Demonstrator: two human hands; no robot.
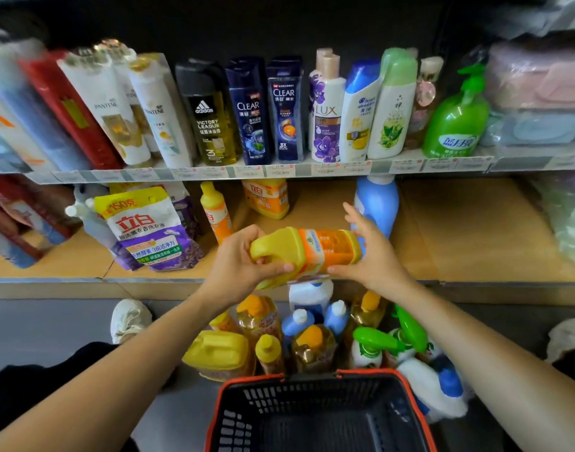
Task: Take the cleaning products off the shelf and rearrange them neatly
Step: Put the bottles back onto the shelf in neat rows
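A yellow jug with an orange label lies on its side in the air in front of the lower shelf. My left hand grips its handle end, fingers curled under it. My right hand cups its base end with fingers spread. On the lower shelf stand a purple and white detergent pouch, a slim yellow bottle, another yellow jug and a blue bottle just behind my right hand. Several yellow, blue and green bottles stand on the floor below.
A black basket with a red rim sits on the floor nearest me. The upper shelf holds a row of shampoo bottles and a green pump bottle. White shoes flank the floor group. Bagged goods lie far right.
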